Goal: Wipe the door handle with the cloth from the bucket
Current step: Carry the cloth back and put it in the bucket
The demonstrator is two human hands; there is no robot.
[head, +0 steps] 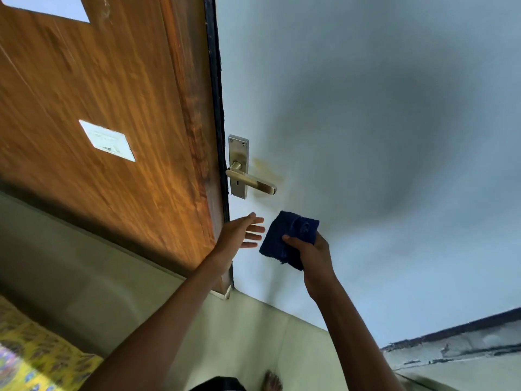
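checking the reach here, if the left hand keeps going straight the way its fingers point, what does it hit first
Probably the pale door face just right of the blue cloth's top edge. The left hand, open, points up and right, passing below the door handle. Depth is unclear from this one view.

Two hands: the left hand (239, 231) with fingers spread, the right hand (311, 251) gripping one blue cloth (284, 235). One door handle (251, 180) on one metal plate (238, 149). One white label (107, 140) on the brown panel (112, 94) at left. Possibly one bare foot (272, 380), blurred, near the bottom edge.

Cloth (287, 238) below door handle (251, 180), between hands.
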